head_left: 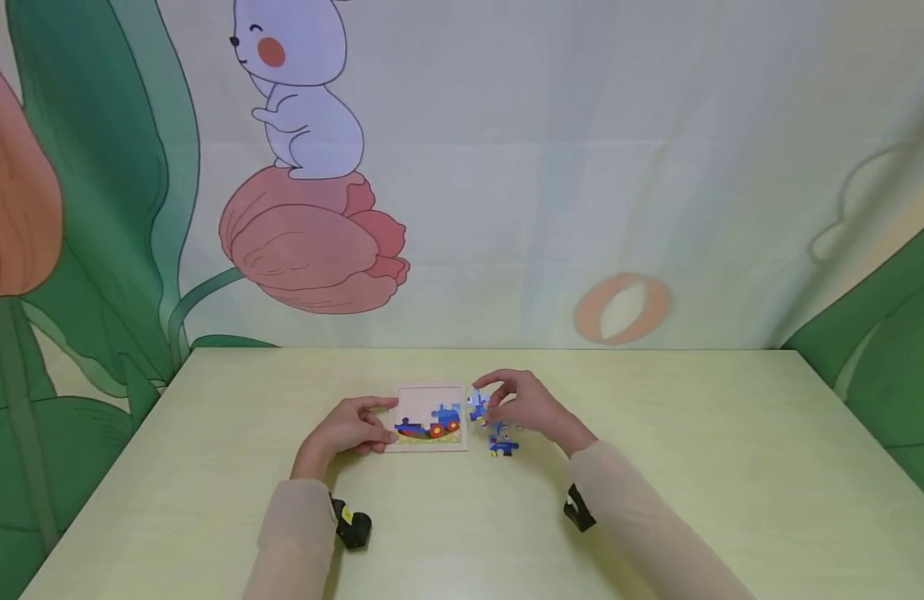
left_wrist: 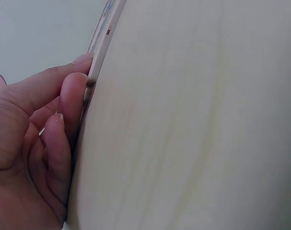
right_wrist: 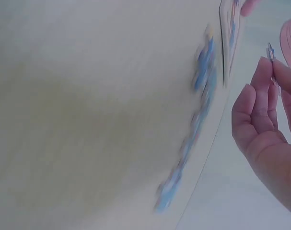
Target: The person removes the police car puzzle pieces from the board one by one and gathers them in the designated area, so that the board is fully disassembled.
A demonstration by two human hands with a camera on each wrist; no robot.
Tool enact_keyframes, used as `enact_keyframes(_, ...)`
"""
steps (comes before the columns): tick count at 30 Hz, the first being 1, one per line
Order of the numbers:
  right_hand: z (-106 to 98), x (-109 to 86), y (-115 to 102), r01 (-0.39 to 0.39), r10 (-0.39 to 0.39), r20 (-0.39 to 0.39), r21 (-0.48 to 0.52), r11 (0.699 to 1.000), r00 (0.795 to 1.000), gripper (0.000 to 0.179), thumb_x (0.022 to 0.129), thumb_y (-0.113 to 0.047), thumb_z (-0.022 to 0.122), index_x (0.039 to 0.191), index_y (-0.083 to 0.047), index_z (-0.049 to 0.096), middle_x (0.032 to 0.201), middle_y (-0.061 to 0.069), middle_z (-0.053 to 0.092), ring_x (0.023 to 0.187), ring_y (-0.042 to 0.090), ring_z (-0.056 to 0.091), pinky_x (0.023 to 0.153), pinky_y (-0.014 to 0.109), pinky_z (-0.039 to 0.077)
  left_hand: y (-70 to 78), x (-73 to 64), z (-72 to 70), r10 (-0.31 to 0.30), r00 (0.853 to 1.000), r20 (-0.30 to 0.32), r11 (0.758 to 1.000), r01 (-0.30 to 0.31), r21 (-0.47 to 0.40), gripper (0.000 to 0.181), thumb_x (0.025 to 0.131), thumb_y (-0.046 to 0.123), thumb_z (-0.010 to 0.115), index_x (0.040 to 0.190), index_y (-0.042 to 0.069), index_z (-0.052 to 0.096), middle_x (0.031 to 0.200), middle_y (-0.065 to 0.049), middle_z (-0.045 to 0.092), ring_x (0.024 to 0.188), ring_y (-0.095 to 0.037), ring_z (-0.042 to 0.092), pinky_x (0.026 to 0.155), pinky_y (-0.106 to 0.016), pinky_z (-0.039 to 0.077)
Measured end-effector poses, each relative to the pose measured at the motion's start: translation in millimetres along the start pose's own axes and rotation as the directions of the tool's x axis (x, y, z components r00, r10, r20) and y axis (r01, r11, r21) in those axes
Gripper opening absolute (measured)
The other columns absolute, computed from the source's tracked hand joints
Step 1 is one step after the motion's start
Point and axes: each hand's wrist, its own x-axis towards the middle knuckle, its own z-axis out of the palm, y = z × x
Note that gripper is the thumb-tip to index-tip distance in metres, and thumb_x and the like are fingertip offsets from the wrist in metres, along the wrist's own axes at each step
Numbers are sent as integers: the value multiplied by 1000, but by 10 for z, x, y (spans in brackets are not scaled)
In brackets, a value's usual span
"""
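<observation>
A small jigsaw puzzle tray (head_left: 432,447) lies at mid-table, its lower part filled with a blue train picture with red wheels; bare wood shows across the top. My left hand (head_left: 349,425) holds the tray's left edge; in the left wrist view, thumb and fingertips meet the tray's side (left_wrist: 98,62). Just right of the tray, my right hand (head_left: 532,408) pinches a jigsaw piece (right_wrist: 272,53) between thumb and fingers, raised off the table. Loose blue jigsaw pieces (head_left: 503,443) lie below that hand, partly hidden by it and blurred in the right wrist view.
The pale wooden table (head_left: 694,467) reaches back to a curtain (head_left: 491,167) printed with a rabbit, tulips and leaves. Black wrist cameras (head_left: 352,527) are strapped at both sleeves, close above the tabletop.
</observation>
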Motion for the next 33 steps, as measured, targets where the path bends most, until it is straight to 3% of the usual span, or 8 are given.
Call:
enact_keyframes(10, -240, -264, 303, -23, 22, 26, 35, 999, 999, 37, 74, 4, 68, 111, 5, 59, 73, 5, 52, 65, 15, 56, 63, 27, 50, -63, 13, -53, 0, 1000, -6, 1000, 0, 7, 56, 76, 10, 73, 128, 11, 54, 69, -5, 55, 51, -12, 55, 47, -21, 35)
enact_keyframes(20, -293, -445, 406, -81, 79, -27, -75, 994, 997, 29, 72, 3, 71, 100, 0, 65, 73, 6, 55, 66, 14, 49, 51, 22, 38, -28, 18, -13, 10, 1000, 10, 1000, -10, 11, 56, 75, 10, 73, 128, 11, 54, 68, -4, 55, 50, -11, 54, 46, -20, 34)
enact_keyframes(25, -290, -482, 413, -95, 90, -53, -102, 990, 995, 25, 71, 4, 70, 95, 0, 65, 71, 5, 56, 61, 14, 49, 51, 23, 40, -16, 29, -3, 5, 1000, 8, 1000, -5, 13, 56, 75, 10, 73, 128, 12, 54, 68, -4, 54, 51, -11, 54, 46, -20, 34)
enact_keyframes(33, -282, -479, 446, -111, 94, -86, -236, 965, 992, 21, 72, -1, 73, 92, -3, 66, 65, 2, 55, 54, 12, 47, 49, 25, 40, -5, 22, -5, -7, 1000, 6, 1000, 7, 6, 55, 75, 10, 73, 127, 12, 54, 69, -5, 55, 51, -11, 54, 45, -20, 34)
